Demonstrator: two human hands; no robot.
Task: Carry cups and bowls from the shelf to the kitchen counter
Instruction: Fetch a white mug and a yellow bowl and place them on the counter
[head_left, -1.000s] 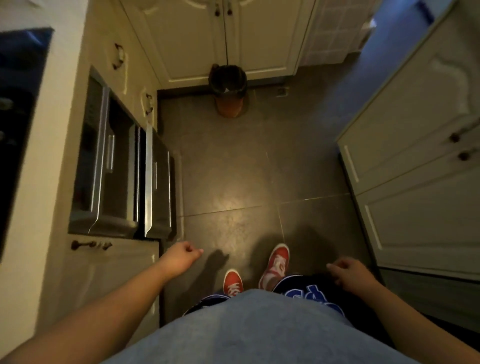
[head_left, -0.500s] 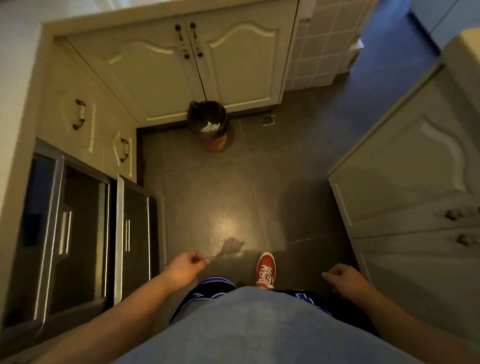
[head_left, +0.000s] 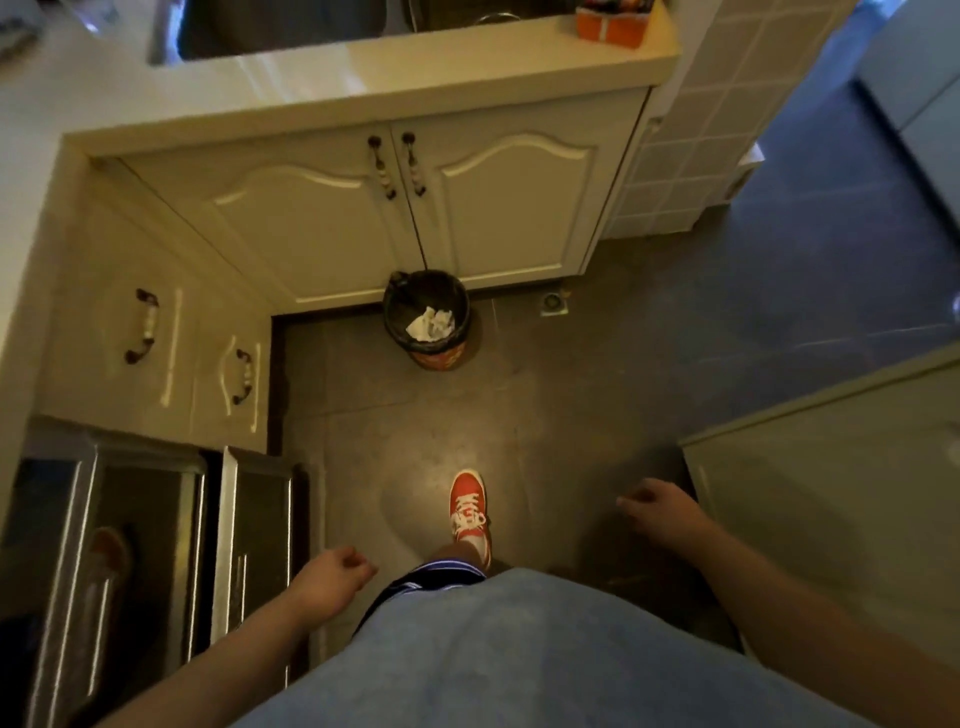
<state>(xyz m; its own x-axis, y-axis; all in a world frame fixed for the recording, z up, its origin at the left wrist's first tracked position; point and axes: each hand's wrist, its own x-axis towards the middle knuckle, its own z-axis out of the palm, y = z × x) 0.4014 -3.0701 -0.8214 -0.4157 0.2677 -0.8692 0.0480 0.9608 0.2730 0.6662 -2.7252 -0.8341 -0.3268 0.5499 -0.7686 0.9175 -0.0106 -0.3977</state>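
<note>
No cup, bowl or shelf shows in the head view. The cream kitchen counter (head_left: 395, 73) runs across the top, with a sink (head_left: 280, 26) sunk into it. My left hand (head_left: 332, 574) hangs low at the left with fingers loosely curled and nothing in it. My right hand (head_left: 657, 506) hangs at the right, also loosely curled and holding nothing. Both hands are well below and short of the counter.
A small bin (head_left: 427, 319) with crumpled paper stands on the dark tiled floor in front of the cabinet doors (head_left: 405, 218). Steel oven doors (head_left: 156, 561) line the left. A pale cabinet (head_left: 841, 519) juts in at the right. An orange box (head_left: 613, 23) sits on the counter.
The view has tilted up and moved forward: the counter and sink have come into sight, and the bin is nearer. Both hands stay empty at my sides.
</note>
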